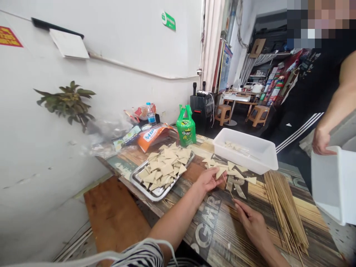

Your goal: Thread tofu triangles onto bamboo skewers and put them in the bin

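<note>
Left hand (209, 180): centre of frame, fingers pinching a triangular slice (221, 172).
Right hand (251, 221): lower centre, fingers closed around a thin skewer (228, 187) (tip at the slice).
Loose slices (236, 171): just beyond, on the table (222, 230).
Steel tray (157, 194): left of centre, heaped with triangles.
White tub (250, 150): up and right of the hands.
Skewer bundle (283, 207): lower right.
Co-worker's hand (321, 141): far right edge, on another tub (333, 185).

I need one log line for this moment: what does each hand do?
left hand: pinches tofu triangle | right hand: holds bamboo skewer | steel tray: tofu pile
</note>
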`<state>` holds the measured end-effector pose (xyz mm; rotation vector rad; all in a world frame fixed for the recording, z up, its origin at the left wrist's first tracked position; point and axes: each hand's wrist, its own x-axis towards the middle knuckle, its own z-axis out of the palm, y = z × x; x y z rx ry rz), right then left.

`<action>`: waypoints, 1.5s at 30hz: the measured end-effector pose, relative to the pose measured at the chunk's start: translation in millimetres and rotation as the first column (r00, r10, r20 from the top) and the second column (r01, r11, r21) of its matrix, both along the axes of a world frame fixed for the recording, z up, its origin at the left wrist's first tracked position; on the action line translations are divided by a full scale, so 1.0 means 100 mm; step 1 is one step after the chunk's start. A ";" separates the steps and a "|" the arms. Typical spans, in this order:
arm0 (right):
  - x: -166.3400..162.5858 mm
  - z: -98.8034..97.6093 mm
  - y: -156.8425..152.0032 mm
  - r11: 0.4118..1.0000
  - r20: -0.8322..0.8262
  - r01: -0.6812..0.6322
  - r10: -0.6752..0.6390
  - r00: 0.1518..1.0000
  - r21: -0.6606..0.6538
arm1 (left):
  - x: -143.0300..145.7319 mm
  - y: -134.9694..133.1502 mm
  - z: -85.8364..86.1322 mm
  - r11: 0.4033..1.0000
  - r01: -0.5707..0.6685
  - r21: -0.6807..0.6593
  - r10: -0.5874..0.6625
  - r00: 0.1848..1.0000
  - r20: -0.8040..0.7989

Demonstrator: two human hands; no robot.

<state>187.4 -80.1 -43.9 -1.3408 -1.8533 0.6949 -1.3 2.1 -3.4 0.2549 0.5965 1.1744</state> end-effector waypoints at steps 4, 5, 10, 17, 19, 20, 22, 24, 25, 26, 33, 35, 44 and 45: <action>-0.02 0.12 -0.02 0.996 -0.093 -0.002 -0.007 0.996 -0.089 | 0.01 0.00 0.05 0.998 -0.051 0.039 0.051 0.999 -0.002; -0.03 0.14 -0.03 0.994 -0.106 0.002 -0.013 0.994 -0.109 | 0.02 0.00 0.05 0.997 -0.059 0.045 0.060 0.998 -0.014; -0.05 0.16 -0.09 0.989 -0.123 0.014 -0.033 0.992 -0.147 | 0.04 -0.02 0.05 0.993 -0.085 0.084 0.091 0.994 -0.063; -0.03 0.17 -0.08 0.996 -0.102 0.028 -0.037 0.994 -0.086 | 0.07 -0.08 0.05 0.992 -0.065 0.113 0.073 0.995 -0.074; -0.02 0.15 -0.07 0.997 -0.101 0.034 -0.041 0.994 -0.070 | 0.08 -0.08 0.04 0.992 -0.046 0.116 0.056 0.995 -0.086; -0.02 0.15 -0.07 0.997 -0.103 0.035 -0.042 0.994 -0.066 | 0.09 -0.09 0.03 0.993 -0.040 0.113 0.050 0.995 -0.091; -0.02 0.13 -0.06 0.997 -0.110 0.034 -0.041 0.993 -0.062 | 0.11 -0.10 0.03 0.994 -0.034 0.104 0.044 0.995 -0.093; -0.01 0.13 -0.05 0.998 -0.116 0.036 -0.043 0.992 -0.058 | 0.13 -0.12 0.05 0.994 -0.037 0.102 0.046 0.995 -0.090; -0.02 0.13 -0.05 0.998 -0.119 0.039 -0.045 0.992 -0.055 | 0.14 -0.13 0.06 0.994 -0.036 0.103 0.045 0.995 -0.089; -0.02 0.14 -0.05 0.998 -0.123 0.043 -0.049 0.991 -0.050 | 0.15 -0.14 0.08 0.994 -0.034 0.103 0.044 0.995 -0.089; -0.04 0.15 -0.03 0.996 -0.154 0.056 -0.066 0.986 -0.066 | 0.18 -0.20 0.11 0.992 -0.009 0.123 0.022 0.994 -0.104; -0.06 0.15 -0.03 0.995 -0.168 0.053 -0.068 0.983 -0.089 | 0.20 -0.21 0.09 0.991 0.014 0.136 0.001 0.994 -0.111; -0.08 0.16 0.00 0.986 -0.253 0.090 -0.123 0.959 -0.141 | 0.26 -0.27 0.18 0.980 -0.044 0.194 0.108 0.939 -0.328; -0.07 0.15 0.01 0.985 -0.260 0.097 -0.132 0.957 -0.143 | 0.22 -0.25 0.20 0.965 -0.123 0.230 0.214 0.878 -0.428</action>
